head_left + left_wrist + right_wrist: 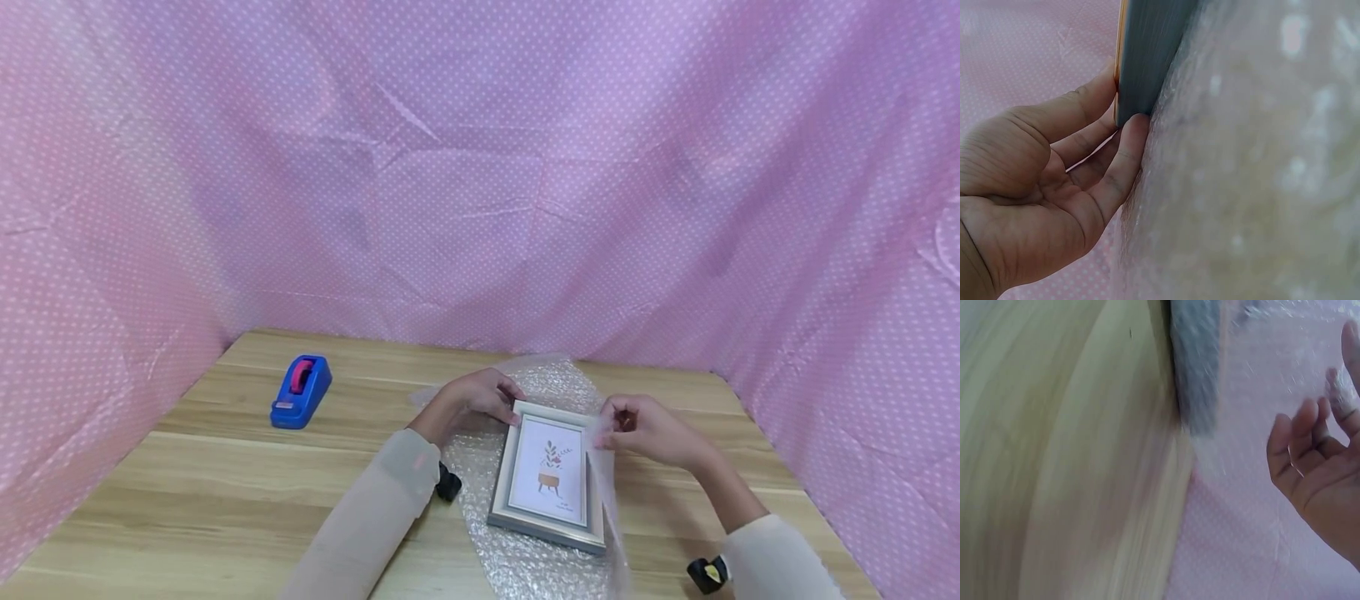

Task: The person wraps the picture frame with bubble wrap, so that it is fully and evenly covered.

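Pale fabric is seen closest: with the picture frame [507, 467] taken as the dial's centre, the left sleeve [367, 525] is stretched between eight and nine o'clock, the right sleeve [780, 558] between three and four. Small black devices are worn at the wrists, one [448, 482] at nine o'clock, one [707, 574] at four. The frame itself is laid face up and slightly turned on bubble wrap [551, 383], which is spread past it at six, nine and twelve o'clock; a print of a potted plant [549, 481] is held inside. Along the three o'clock side, an edge of the wrap is raised, and the frame's side is seen through it in the right wrist view. This raised film is pinched between thumb and fingers by the right hand [648, 429] at two o'clock. The frame's corner is gripped between thumb and fingers by the left hand [480, 396] at ten to eleven. Farther off, between nine and ten, a blue tape dispenser [300, 410] with a pink roll [301, 377] is set on the wooden table [187, 492]. Everything is backed by a dotted pink curtain [465, 167].
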`<state>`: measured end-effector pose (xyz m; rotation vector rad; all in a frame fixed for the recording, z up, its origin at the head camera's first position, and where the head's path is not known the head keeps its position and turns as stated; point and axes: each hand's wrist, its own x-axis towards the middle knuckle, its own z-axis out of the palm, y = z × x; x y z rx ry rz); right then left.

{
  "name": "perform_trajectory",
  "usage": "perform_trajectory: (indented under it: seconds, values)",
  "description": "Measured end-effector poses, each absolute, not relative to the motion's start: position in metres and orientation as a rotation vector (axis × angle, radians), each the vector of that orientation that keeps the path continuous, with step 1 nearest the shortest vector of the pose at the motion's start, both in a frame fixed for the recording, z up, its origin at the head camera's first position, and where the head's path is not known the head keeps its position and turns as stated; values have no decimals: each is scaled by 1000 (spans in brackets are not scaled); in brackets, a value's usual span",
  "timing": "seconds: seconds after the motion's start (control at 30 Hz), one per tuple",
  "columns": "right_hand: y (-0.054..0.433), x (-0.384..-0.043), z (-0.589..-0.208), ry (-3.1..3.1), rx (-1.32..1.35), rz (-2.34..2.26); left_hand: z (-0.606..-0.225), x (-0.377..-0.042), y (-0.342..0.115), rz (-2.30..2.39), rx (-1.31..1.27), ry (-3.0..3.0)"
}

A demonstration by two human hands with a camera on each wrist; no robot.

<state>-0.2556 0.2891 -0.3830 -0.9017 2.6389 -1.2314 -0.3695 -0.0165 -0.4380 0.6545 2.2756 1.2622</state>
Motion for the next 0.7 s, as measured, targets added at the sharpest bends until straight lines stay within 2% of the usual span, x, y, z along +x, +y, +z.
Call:
perform_trajectory:
  seconds: [0.17,0.37,0.7]
  values:
    - [262,-267,-386,2745,-842,-1105,-438,-369,-17,1244,678,2284]
    - [235,-280,-392,2735,-967,-930,-437,-370,-17,1244,696,2288]
    - [215,-286,-406,2744,-961,-763,-436,-367,-18,1230,731,2295]
